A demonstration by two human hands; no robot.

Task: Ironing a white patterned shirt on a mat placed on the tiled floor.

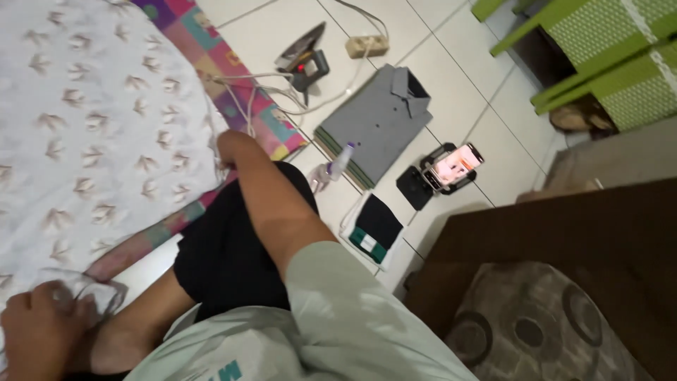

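A white cloth with a pale brown leaf print (92, 127) lies spread over a colourful patchwork mat (211, 49) on the tiled floor. My left hand (39, 328) is at the lower left, closed on a bunched corner of the cloth. My right hand (231, 147) reaches past my black shorts (226, 247) to the cloth's right edge and is closed on it, its fingertips hidden in the fabric.
An iron (305, 56) and a power strip (367, 46) with white cords sit beyond the mat. A folded grey polo shirt (377, 120), spray bottle (335, 166), phone on a stand (455, 166) and dark folded garment (374, 226) lie right. Green furniture (599, 56), brown sofa (564, 233).
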